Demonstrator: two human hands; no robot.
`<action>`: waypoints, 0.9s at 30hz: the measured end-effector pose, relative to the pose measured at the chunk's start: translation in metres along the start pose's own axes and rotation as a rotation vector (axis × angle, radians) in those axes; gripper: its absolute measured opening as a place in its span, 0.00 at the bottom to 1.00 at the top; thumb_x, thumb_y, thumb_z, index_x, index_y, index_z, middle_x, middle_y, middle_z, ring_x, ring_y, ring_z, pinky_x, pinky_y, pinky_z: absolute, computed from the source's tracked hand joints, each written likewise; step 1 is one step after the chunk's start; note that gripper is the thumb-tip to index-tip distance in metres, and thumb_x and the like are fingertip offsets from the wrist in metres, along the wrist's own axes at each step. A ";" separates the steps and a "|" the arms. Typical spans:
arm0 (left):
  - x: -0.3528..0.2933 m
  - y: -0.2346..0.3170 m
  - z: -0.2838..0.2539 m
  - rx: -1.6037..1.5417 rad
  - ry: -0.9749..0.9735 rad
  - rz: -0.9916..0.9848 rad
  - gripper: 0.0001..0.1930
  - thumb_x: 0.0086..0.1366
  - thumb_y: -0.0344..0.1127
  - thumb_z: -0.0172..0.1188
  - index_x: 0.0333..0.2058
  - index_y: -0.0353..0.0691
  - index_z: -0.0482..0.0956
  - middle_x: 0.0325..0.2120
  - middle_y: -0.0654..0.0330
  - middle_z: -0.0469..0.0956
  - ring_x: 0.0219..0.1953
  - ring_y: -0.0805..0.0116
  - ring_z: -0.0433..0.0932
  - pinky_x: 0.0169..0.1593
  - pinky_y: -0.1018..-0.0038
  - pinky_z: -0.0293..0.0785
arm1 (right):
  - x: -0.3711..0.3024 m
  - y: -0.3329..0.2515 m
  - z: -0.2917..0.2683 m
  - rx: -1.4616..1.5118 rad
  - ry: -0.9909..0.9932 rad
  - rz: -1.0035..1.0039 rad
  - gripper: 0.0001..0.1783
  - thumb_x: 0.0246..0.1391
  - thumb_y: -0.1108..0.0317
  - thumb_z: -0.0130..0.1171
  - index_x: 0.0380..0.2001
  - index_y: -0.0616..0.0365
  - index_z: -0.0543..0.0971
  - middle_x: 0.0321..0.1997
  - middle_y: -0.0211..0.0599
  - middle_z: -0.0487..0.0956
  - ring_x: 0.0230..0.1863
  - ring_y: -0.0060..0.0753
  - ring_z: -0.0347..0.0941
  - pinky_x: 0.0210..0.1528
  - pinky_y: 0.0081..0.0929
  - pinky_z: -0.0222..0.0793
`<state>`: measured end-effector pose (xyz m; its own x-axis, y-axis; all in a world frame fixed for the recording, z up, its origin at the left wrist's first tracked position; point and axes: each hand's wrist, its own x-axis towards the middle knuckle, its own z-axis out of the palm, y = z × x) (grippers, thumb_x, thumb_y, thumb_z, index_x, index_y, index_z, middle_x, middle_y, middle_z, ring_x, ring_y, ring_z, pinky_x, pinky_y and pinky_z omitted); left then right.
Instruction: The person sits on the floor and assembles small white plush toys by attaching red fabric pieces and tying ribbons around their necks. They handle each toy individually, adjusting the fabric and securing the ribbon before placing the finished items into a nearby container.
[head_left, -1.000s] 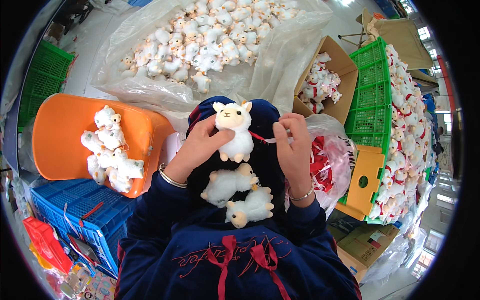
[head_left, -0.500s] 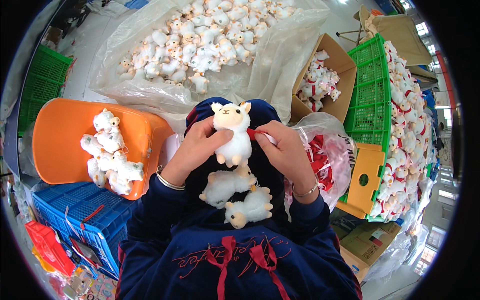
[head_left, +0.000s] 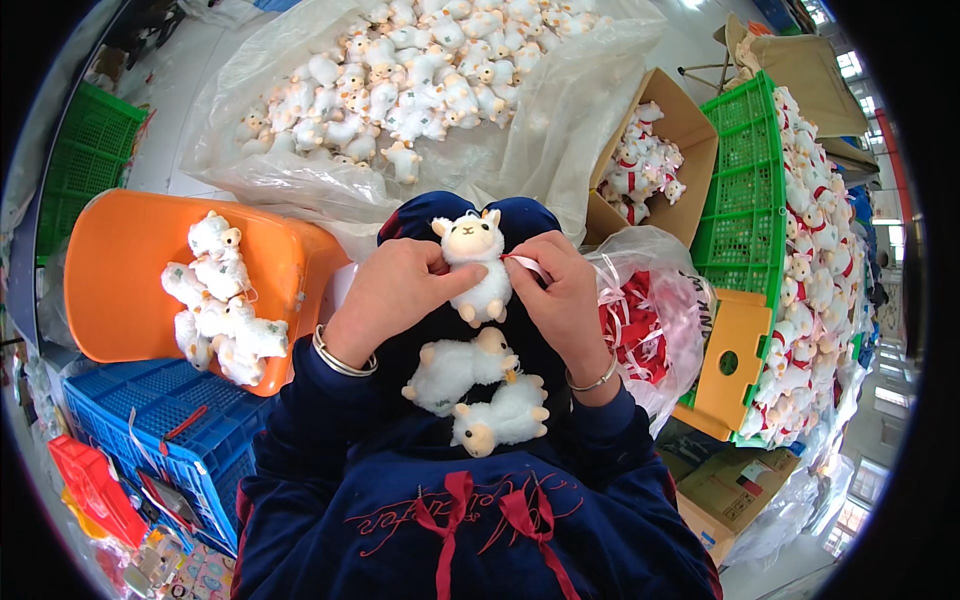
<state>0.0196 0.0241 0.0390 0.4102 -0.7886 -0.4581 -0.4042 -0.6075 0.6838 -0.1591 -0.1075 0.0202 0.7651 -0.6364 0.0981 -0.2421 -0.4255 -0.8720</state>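
Note:
Over my lap, a small white plush alpaca (head_left: 476, 250) with a cream face is held upright, facing up. My left hand (head_left: 408, 290) is closed round its side, the thumb pressed across its chest. At the toy's neck on the other side, my right hand (head_left: 556, 290) pinches a red ribbon (head_left: 512, 257) with a pale strip trailing from it. How far the ribbon goes round behind the neck is hidden. Two more plush alpacas lie on my lap below: one (head_left: 455, 372) on its side, another (head_left: 500, 416) nearer to me.
A plastic sheet (head_left: 300, 185) ahead bears a large heap of white plush toys. Left are an orange stool (head_left: 120, 290) with several toys and a blue crate (head_left: 150, 400). Right are a bag of red ribbons (head_left: 640, 330), a cardboard box (head_left: 690, 180) and a green crate (head_left: 740, 190).
The plush alpaca has shifted slightly right and away from me, with my hands. My right hand has come closer to its neck; less red ribbon shows between them.

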 end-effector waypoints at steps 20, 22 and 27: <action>-0.004 -0.018 0.030 -0.181 0.212 0.263 0.13 0.62 0.41 0.72 0.33 0.36 0.83 0.23 0.57 0.81 0.25 0.63 0.81 0.31 0.69 0.74 | -0.010 0.009 0.009 0.112 -0.143 -0.176 0.07 0.52 0.77 0.70 0.35 0.62 0.81 0.38 0.36 0.78 0.34 0.33 0.75 0.36 0.26 0.71; 0.003 -0.024 0.035 -0.061 0.227 0.278 0.13 0.63 0.40 0.70 0.31 0.36 0.81 0.23 0.56 0.79 0.24 0.60 0.79 0.30 0.67 0.72 | -0.010 0.006 0.017 0.116 -0.049 -0.028 0.07 0.54 0.77 0.69 0.35 0.62 0.81 0.37 0.35 0.78 0.32 0.32 0.74 0.36 0.25 0.70; 0.003 -0.018 0.027 -0.117 0.300 0.448 0.10 0.64 0.37 0.68 0.32 0.36 0.80 0.26 0.54 0.77 0.27 0.54 0.77 0.32 0.65 0.71 | -0.002 0.010 0.022 0.109 0.008 -0.060 0.06 0.55 0.76 0.69 0.36 0.62 0.82 0.38 0.37 0.79 0.35 0.33 0.76 0.37 0.26 0.71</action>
<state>0.0060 0.0303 0.0099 0.4411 -0.8953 0.0619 -0.5056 -0.1909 0.8414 -0.1495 -0.0966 0.0012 0.7714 -0.6172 0.1551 -0.1292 -0.3906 -0.9114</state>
